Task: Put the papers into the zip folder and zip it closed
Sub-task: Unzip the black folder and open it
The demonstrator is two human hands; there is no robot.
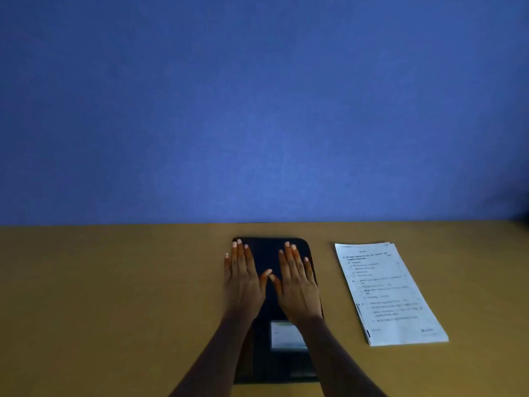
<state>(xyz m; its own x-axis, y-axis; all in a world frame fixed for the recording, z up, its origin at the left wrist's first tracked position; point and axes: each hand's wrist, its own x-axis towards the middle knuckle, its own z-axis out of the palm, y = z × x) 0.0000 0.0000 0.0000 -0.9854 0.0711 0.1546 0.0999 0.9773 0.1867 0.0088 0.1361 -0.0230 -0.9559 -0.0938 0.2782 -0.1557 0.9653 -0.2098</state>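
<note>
- basically nothing done yet as far as I can tell, the papers (390, 293) sit in a stack on the wooden table (114, 296), off to the right of the zip folder (274, 356) and well apart from it
- the folder is dark, flat and centred near the front edge, looks closed, can't make out the zip
- left hand (242, 279) and right hand (296, 282) both lie flat and open on its cover, fingers spread, thumbs nearly touching, gripping nothing
- still left: open it, slide the stack in, zip it
</note>
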